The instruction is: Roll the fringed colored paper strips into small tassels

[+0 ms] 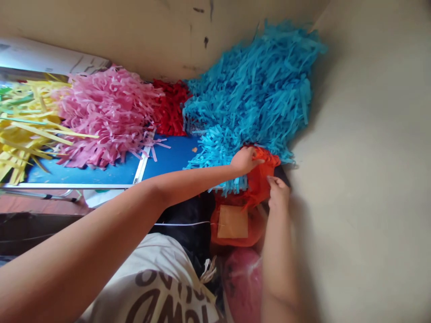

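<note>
My left hand (244,160) reaches across to the right, its fingers curled round the bunched upper part of a thin orange bag (260,179). Just below and right of it, my right hand (279,190) has thumb and fingers pinched together at the bag's right side. Lower down, the orange material widens, and a flat brown square (233,221) shows there. Directly behind both hands rises a big heap of blue paper strips (256,89), some hanging over the table's front edge. What the bag holds cannot be made out.
On the blue folding table (97,175) lie red strips (171,107), a pink heap (107,112) and yellow strips (43,116). A beige wall (363,157) stands close on the right. Below are a pink bundle in clear plastic (243,282) and a dark box (37,233).
</note>
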The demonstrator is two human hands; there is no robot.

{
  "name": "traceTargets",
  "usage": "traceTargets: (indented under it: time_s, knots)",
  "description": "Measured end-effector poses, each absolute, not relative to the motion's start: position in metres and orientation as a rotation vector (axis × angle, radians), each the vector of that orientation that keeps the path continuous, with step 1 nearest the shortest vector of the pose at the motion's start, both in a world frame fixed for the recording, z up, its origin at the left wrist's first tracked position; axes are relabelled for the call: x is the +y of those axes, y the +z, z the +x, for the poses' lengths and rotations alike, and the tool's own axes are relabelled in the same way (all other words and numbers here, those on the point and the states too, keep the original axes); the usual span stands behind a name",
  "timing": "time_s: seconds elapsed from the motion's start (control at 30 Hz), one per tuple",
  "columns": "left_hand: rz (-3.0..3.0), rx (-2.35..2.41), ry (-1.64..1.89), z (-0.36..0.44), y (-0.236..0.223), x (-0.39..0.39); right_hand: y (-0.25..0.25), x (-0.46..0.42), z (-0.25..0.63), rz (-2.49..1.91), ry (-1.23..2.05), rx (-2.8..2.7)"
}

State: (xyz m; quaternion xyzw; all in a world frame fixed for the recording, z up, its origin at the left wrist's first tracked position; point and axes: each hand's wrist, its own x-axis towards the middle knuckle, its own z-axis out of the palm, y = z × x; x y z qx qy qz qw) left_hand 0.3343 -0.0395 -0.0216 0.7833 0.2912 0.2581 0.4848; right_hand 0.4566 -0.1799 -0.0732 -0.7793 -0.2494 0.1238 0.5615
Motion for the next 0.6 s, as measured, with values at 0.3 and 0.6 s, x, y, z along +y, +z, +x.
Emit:
traceTargets:
  time_s: [0.3, 0.6]
  knots:
    - [2.386, 0.145, 0.466, 0.323, -0.038, -0.075, -0.050, -0.185, 0.454, -2.050, -0.036, -0.800]
    - [1.849, 0.453, 0.440, 0.334, -0.037, -0.064, -0.010, -0.191, 0.474, -2.074, -0.411, -0.764]
